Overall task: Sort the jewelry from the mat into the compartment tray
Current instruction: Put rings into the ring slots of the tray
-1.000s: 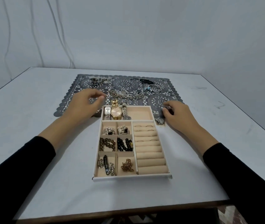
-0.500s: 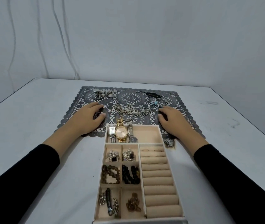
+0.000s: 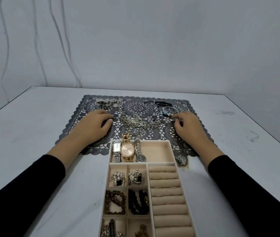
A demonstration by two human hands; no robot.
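Note:
A dark lace mat (image 3: 77, 120) lies beyond the beige compartment tray (image 3: 153, 141). On the mat are a tangle of silver chains (image 3: 135, 122), a blue beaded bracelet (image 3: 168, 112), a black cord bracelet (image 3: 159, 103) and a silver pile (image 3: 107, 102). My left hand (image 3: 94, 127) rests on the mat left of the chains with its fingers loosely bent. Near the mat's right side, my right hand (image 3: 188, 129) has curled fingertips at the near edge of the beaded bracelet; whether it grips anything is unclear. Three watches (image 3: 127, 150) lie in the tray's top compartment.
The tray's small compartments hold pearl brooches (image 3: 127, 178), bead bracelets (image 3: 127, 201) and other pieces; its ring rolls (image 3: 166, 194) run down the right side. A small silvery piece (image 3: 181, 159) lies by the tray's right corner. The table's far edge meets a grey wall.
Both hands have moved away from the tray and farther onto the mat, the right one up to the beaded bracelet. The view has tipped up and closed in.

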